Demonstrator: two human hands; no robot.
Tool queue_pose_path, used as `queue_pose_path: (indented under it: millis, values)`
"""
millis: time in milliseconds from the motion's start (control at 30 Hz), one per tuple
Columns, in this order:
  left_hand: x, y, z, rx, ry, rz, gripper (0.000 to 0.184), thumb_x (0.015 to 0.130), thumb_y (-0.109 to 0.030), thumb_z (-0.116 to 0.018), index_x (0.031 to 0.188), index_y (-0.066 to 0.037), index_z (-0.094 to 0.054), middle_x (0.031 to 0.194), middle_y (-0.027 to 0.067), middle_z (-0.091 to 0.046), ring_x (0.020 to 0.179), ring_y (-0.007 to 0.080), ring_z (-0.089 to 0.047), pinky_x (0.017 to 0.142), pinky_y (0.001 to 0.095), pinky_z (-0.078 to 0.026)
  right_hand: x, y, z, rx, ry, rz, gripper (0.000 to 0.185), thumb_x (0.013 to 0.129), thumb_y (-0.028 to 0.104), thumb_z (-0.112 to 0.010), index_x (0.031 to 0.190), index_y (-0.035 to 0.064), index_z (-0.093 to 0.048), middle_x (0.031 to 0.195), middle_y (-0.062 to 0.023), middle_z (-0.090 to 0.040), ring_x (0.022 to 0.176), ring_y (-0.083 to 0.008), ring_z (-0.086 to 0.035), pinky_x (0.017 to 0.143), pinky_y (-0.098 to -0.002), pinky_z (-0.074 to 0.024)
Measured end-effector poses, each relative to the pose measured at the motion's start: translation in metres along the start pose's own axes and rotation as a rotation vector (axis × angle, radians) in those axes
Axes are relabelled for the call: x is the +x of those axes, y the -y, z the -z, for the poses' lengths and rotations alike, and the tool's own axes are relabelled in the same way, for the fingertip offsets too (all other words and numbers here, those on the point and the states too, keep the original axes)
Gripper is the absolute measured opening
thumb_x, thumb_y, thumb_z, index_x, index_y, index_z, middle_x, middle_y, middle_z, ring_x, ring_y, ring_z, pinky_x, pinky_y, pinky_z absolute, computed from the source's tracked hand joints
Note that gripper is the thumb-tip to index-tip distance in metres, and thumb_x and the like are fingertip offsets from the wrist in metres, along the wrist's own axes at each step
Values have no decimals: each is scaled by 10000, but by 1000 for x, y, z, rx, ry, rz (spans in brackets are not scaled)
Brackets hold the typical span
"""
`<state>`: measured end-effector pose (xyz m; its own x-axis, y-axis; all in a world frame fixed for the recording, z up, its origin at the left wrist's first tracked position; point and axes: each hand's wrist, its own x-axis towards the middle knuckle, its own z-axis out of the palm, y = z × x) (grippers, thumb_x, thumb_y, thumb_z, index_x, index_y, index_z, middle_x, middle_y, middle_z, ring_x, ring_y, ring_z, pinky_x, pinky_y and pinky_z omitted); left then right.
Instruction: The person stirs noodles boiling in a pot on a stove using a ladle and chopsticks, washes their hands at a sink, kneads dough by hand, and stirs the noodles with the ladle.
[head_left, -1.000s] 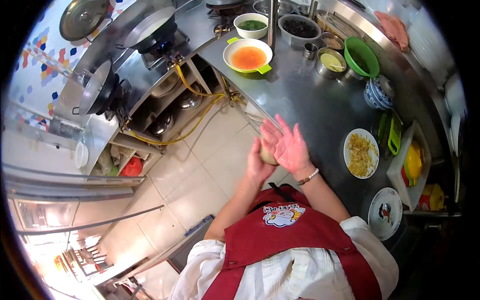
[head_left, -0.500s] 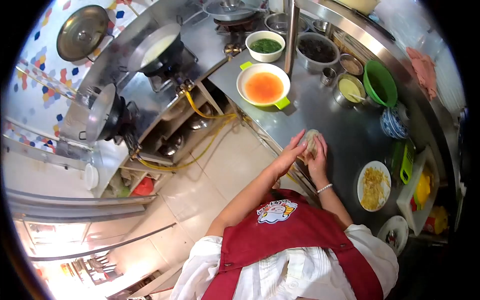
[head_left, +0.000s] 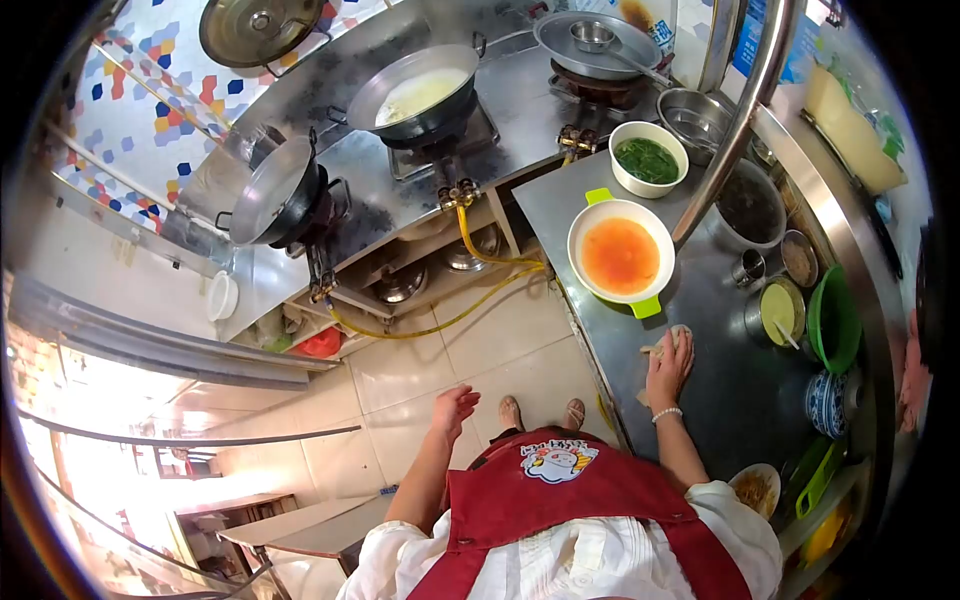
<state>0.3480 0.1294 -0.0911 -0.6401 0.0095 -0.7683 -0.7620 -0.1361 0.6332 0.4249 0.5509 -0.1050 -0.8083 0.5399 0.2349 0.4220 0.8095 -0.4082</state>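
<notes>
On the steel counter [head_left: 602, 345], my right hand [head_left: 670, 368] is closed over a damp-looking beige cloth [head_left: 681, 333], pressing it on the surface; parts of the cloth stick out beside the fingers. My left hand [head_left: 457, 408] hangs over the floor left of the counter, fingers loosely bent and apart, with nothing seen in it. Beyond my right hand stands a white bowl of orange-red liquid [head_left: 620, 256] with green handles. Behind that is a white bowl of chopped greens [head_left: 647, 160].
Right of the metal post [head_left: 735, 125] are a dark-filled tub [head_left: 750, 205], a tin of yellow paste [head_left: 780, 310], a green bowl [head_left: 835, 318] and a blue-white jar [head_left: 827, 403]. A plate of food [head_left: 757, 489] is nearer. Woks [head_left: 425, 95] sit on burners at the back left.
My hands have parted: the left moved down and left off the cloth, the right moved onto the counter with it. The view has shifted, showing more of the stove and both feet.
</notes>
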Motion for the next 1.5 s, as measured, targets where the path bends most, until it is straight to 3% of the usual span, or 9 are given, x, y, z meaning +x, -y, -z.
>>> queue_pose_path:
  millis: [367,533,833,933,1033,1167,1233,1433,1500]
  values:
    - [81,-43,27,274,157,-38,296,849,-260,-610,1024,-22,-618,958,126,-680,910,220,-626,782,343,-457,-10,28,21,-186,38,-14,445,812,5,-529,1233,148,-561,1405,-46,-392,1345,-304,-291,1051,-447,-307]
    - [120,-89,28,461,225,-41,298,867,-223,-580,1081,-17,-603,931,120,-683,879,212,-634,763,345,-475,-33,37,18,-179,-49,-336,443,791,-43,-506,1202,105,-580,1419,-10,-374,1345,-292,-290,1048,-431,-313]
    - [176,-117,36,692,267,-10,271,852,-229,-591,1036,-31,-614,896,98,-687,809,164,-624,684,289,-461,-26,11,32,191,-368,-503,321,820,11,-540,1133,49,-597,1249,-133,-520,1247,-308,-399,1056,-383,-325]
    - [178,-121,35,722,291,-69,286,855,-239,-593,1047,-28,-614,902,104,-685,811,172,-622,689,295,-455,-2,38,76,-558,-74,-532,285,852,88,-534,1124,68,-615,1331,-146,-454,1277,-305,-365,1069,-384,-293]
    - [168,-114,36,679,237,-67,293,860,-242,-586,1050,-20,-613,904,113,-683,817,184,-621,697,301,-455,33,64,89,-376,-239,-539,269,872,130,-533,1113,46,-618,1241,-159,-537,1219,-301,-442,1033,-398,-333]
    - [146,-120,39,336,195,104,416,912,-367,-518,1112,-6,-570,952,130,-665,867,232,-615,759,354,-478,101,150,69,628,-253,-135,265,924,150,-484,1106,5,-609,1043,-139,-639,1070,-286,-568,957,-375,-412]
    - [139,-129,28,67,273,109,514,930,-451,-472,1178,-5,-533,1038,144,-642,932,251,-604,807,381,-480,139,211,44,836,-73,165,348,919,137,-485,1224,-21,-541,1216,-167,-574,1146,-283,-522,1008,-366,-377]
    - [102,-204,-48,-469,627,-30,707,938,-573,-344,1399,-38,-317,1308,178,-484,1175,300,-485,986,446,-394,164,371,-26,896,459,818,549,941,250,-452,1421,21,-317,1492,-168,-262,1405,-317,-192,1136,-408,-154]
    - [38,-269,-87,-565,479,-148,705,939,-578,-316,1406,-50,-307,1337,191,-455,1222,328,-447,1019,473,-360,153,400,-53,788,513,926,554,951,304,-428,1420,29,-325,1495,-154,-266,1407,-312,-194,1135,-442,-138]
